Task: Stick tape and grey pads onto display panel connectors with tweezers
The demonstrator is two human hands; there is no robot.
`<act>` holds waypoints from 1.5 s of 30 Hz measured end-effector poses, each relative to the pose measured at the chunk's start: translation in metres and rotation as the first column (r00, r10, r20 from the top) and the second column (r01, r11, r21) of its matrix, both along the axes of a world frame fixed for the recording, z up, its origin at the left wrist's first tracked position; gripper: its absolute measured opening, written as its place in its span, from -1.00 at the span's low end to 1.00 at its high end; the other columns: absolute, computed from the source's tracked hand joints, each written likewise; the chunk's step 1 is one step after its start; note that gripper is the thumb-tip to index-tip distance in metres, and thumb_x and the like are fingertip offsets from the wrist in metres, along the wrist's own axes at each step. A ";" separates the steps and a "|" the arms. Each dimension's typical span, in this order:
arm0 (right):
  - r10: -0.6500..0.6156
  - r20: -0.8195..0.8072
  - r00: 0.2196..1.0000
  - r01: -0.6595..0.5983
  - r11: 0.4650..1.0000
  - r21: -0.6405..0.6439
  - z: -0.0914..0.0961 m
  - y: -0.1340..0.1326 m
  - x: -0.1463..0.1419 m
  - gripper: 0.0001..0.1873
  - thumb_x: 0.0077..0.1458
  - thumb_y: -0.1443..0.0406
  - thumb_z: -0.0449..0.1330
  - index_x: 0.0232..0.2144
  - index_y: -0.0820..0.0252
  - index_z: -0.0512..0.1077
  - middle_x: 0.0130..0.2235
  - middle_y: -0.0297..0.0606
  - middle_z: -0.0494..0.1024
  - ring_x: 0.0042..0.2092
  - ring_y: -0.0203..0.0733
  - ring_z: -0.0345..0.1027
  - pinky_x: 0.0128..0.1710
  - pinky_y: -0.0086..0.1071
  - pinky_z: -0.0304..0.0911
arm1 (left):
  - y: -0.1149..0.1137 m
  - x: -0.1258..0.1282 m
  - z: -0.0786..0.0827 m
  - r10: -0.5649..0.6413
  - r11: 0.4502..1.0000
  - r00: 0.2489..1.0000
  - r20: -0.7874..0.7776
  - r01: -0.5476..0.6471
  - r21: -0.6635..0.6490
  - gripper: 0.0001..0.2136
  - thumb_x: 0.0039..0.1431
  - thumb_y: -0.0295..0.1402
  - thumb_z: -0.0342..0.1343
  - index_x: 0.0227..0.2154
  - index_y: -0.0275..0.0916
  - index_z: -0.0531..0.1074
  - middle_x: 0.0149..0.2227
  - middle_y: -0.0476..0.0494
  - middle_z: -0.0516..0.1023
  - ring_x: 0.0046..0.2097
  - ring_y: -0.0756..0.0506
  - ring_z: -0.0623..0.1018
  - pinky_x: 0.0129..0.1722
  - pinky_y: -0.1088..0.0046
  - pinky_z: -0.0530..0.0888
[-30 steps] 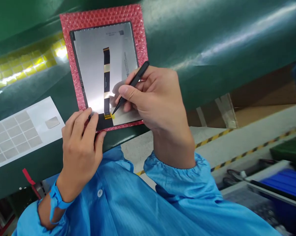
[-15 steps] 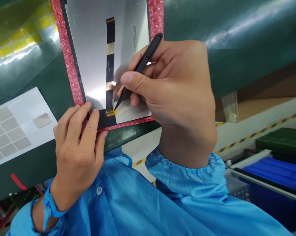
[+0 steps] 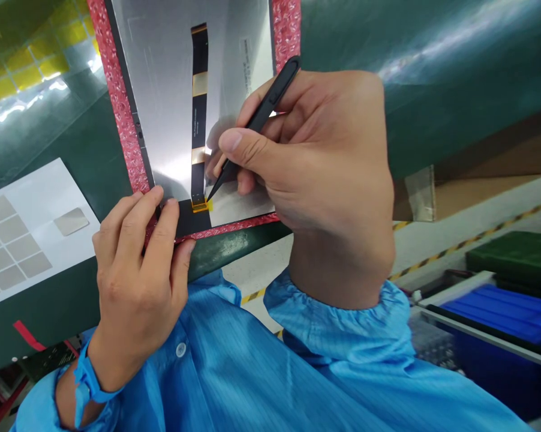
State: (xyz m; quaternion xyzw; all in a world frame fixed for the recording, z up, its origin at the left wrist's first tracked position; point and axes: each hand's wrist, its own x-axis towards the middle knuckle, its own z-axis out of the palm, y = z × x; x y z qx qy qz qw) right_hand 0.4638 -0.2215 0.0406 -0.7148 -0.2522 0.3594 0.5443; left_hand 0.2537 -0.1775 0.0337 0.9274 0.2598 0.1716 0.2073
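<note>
A display panel (image 3: 162,72) lies with its silvery back up, and a long black flex cable (image 3: 199,114) runs along it. At the cable's lower end is a small yellow tape piece (image 3: 203,206). My right hand (image 3: 315,156) pinches black tweezers (image 3: 264,114) like a pen, their pointed tip at the tape beside the cable end. Some of its fingers are hidden behind the palm. My left hand (image 3: 140,270) holds the panel's lower left corner, fingertips on the black border and thumb by the front edge.
Pink bubble wrap (image 3: 286,36) lies under the panel on a green mat (image 3: 414,90). To the left are a white sheet with grey squares (image 3: 68,186) and a sheet of yellow squares (image 3: 32,60). A cardboard box (image 3: 477,180) and blue bin (image 3: 499,318) stand at right.
The whole scene has shifted slightly left in view. The tweezers' tip stays at the cable's lower end, and both hands keep nearly the same pose.
</note>
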 end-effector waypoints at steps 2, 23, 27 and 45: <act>0.000 0.001 1.000 0.000 1.000 -0.025 0.000 0.000 0.000 -0.41 -0.15 -0.17 0.64 -0.49 -0.10 0.37 -0.45 -0.28 0.61 -0.42 0.11 0.50 -0.61 -0.08 0.31 | 0.000 0.000 0.000 -0.002 1.000 1.000 -0.005 0.002 0.000 -0.57 0.37 -0.45 0.25 0.26 -0.38 0.47 0.30 -0.48 0.52 0.36 -0.43 0.46 0.38 -0.10 0.43; -0.011 -0.033 0.999 0.010 0.999 -0.032 -0.004 -0.001 0.001 -0.48 -0.11 -0.15 0.61 -0.48 -0.13 0.41 -0.40 -0.24 0.63 -0.32 0.19 0.53 -0.50 -0.02 0.42 | -0.001 0.000 0.001 -0.016 0.999 1.000 -0.004 0.017 0.032 -0.57 0.33 -0.48 0.26 0.24 -0.26 0.48 0.31 -0.45 0.51 0.36 -0.46 0.48 0.35 -0.17 0.44; -0.011 -0.042 0.999 0.010 1.000 -0.026 -0.005 -0.001 0.001 -0.45 -0.16 -0.18 0.62 -0.46 -0.14 0.41 -0.42 -0.24 0.61 -0.28 0.23 0.56 -0.49 0.00 0.46 | -0.001 -0.001 0.001 -0.027 0.999 1.000 0.003 0.027 0.039 -0.60 0.32 -0.48 0.27 0.20 -0.33 0.50 0.29 -0.51 0.51 0.35 -0.48 0.48 0.35 -0.17 0.44; -0.134 -0.012 0.991 0.134 0.987 0.089 -0.009 -0.009 -0.003 -0.62 0.20 0.10 0.54 -0.43 -0.04 0.40 -0.37 -0.33 0.61 -0.46 -0.12 0.42 -0.48 -0.22 0.40 | -0.012 0.007 0.004 -0.021 0.996 0.975 -0.219 0.039 0.081 -0.51 0.50 -0.13 0.09 0.40 -0.11 0.40 0.43 -0.45 0.35 0.41 -0.59 0.31 0.38 -0.45 0.07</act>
